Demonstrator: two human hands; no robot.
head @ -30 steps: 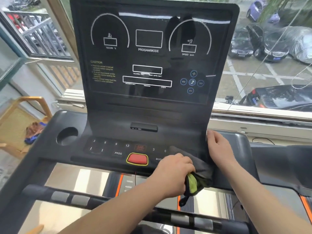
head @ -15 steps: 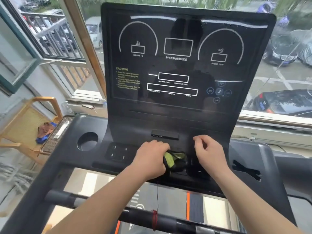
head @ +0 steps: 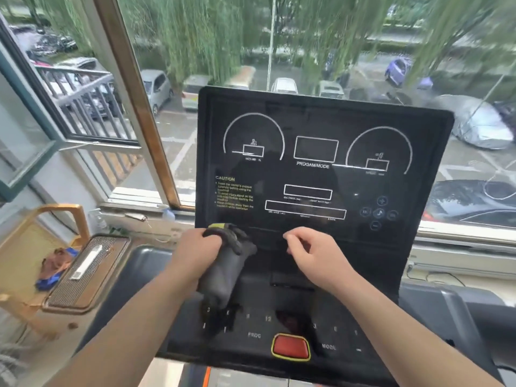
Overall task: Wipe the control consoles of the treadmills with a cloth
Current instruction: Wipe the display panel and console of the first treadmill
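The black treadmill console (head: 315, 174) fills the middle of the view, its upright display panel above a button deck with a red stop button (head: 291, 346). My left hand (head: 196, 251) grips a dark grey cloth (head: 223, 272) with a yellow-green edge, held at the lower left edge of the display panel; the cloth hangs down over the deck. My right hand (head: 312, 252) hovers beside it at the panel's lower middle, fingers loosely curled and holding nothing.
A large window stands behind the console, with an opened sash (head: 55, 107) at the left. A wooden chair (head: 33, 247) with a rag on its seat and a flat ribbed device (head: 86, 272) sit left of the treadmill. A windowsill runs along the right.
Both hands rose from the button deck to the lower edge of the display panel. The left hand carried the cloth up and left. The view tilted upward.
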